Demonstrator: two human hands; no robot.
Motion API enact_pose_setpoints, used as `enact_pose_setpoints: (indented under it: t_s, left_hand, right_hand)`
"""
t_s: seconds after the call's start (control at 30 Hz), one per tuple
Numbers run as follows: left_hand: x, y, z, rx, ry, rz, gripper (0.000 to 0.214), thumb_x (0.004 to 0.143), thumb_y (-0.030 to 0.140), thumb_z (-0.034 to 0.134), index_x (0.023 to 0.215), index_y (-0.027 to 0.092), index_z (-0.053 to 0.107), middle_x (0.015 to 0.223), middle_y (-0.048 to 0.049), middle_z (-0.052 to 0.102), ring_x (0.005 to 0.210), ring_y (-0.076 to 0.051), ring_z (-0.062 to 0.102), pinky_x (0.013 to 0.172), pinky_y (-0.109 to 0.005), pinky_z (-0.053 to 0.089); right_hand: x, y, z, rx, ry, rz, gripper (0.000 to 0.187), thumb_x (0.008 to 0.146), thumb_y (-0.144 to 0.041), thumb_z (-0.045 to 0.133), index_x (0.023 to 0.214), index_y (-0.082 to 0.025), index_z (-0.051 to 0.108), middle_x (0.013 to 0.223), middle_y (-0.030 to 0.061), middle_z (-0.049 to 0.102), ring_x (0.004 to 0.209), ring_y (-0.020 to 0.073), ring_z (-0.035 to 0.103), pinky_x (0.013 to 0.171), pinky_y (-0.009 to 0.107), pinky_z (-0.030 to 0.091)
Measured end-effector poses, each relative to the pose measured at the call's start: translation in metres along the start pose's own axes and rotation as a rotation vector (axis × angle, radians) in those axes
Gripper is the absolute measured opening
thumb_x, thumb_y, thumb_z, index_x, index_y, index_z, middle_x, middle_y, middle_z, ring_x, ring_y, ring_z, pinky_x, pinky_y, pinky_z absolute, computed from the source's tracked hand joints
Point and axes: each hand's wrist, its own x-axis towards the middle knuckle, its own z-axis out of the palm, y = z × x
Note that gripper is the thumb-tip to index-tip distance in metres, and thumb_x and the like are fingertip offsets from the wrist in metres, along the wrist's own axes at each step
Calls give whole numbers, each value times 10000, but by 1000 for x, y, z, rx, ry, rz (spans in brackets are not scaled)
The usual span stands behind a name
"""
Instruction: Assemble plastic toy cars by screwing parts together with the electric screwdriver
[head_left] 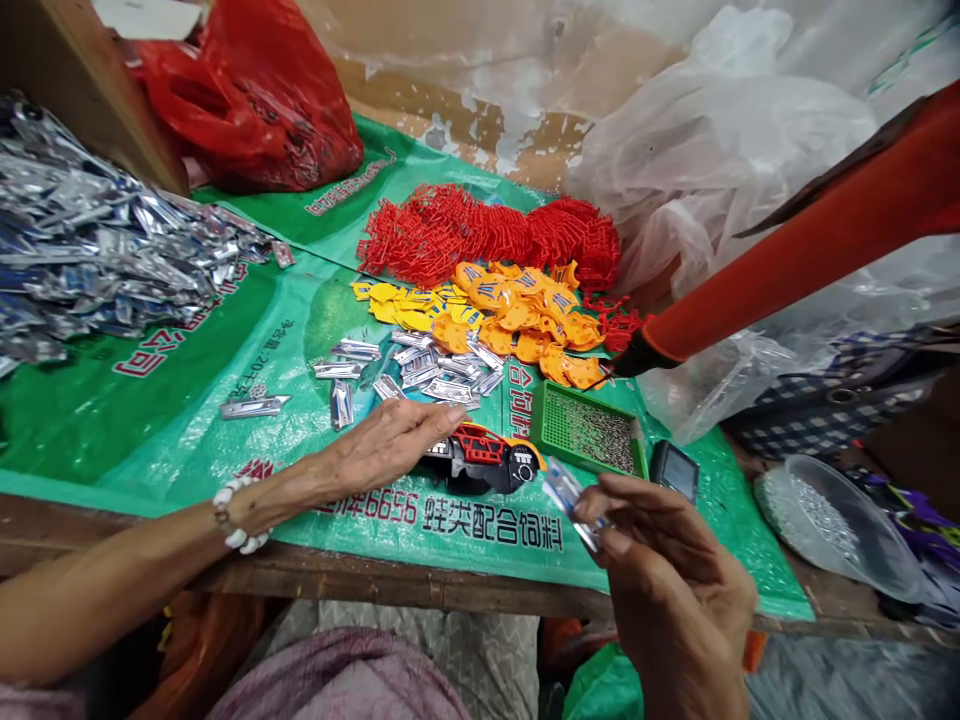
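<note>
Right now the left hand (390,440) lies flat over the left end of a black toy part (480,460), its fingers straight and together; its underside is hidden, so whether it grips the part cannot be told. A white bracelet (241,515) circles that wrist. The right hand (600,515) pinches a silver strip (566,497) between thumb and fingers, holding it tilted just beside the right end of the toy part. This part, with red and orange pieces on it, sits on a green sheet (210,455) near the front edge of the wooden surface (360,583).

Behind the left hand lies a loose cluster of silver plates (450,385), with yellow pieces (412,307), orange pieces (517,300) and a red heap (487,235) beyond. A green tray (556,425) of small metal bits (600,432) stands behind the right hand, a dark gadget (675,472) just beside it. From the right, a red tool (787,265) slants down, its tip near the orange pieces. At far left is a big silver pile (112,240), a red bag (255,110) behind it; at right, a clear bowl (892,570).
</note>
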Motion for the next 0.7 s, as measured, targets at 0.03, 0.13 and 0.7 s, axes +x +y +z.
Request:
enact_pose_setpoints:
  t_s: [0.03, 0.13, 0.7]
  left_hand:
    - [0, 0, 0, -6, -5, 8, 557, 988, 544, 281, 896, 189, 699, 837, -32, 673, 880, -216, 586, 805, -308, 436]
    - [-1, -1, 1, -44, -18, 48, 570, 999, 550, 256, 914, 192, 692, 845, -30, 667, 918, -213, 587, 851, -317, 440]
    - [-5, -8, 4, -96, -55, 85, 537, 976, 567, 326, 1216, 240, 678, 1042, -35, 695, 968, -218, 603, 861, -322, 480]
  right_hand:
    - [3, -4, 5, -7, -116, -23, 188, 789, -199, 680, 969, -231, 726, 786, 41, 723, 727, 164, 691, 600, 241, 551]
    - [15, -14, 26, -53, -405, -43, 187, 819, -162, 617, 958, -237, 717, 785, 21, 724, 746, 143, 703, 688, 239, 577]
    - [42, -25, 33, -232, -444, -17, 197, 810, -316, 707, 978, -212, 703, 888, 44, 722, 738, 144, 692, 628, 224, 593]
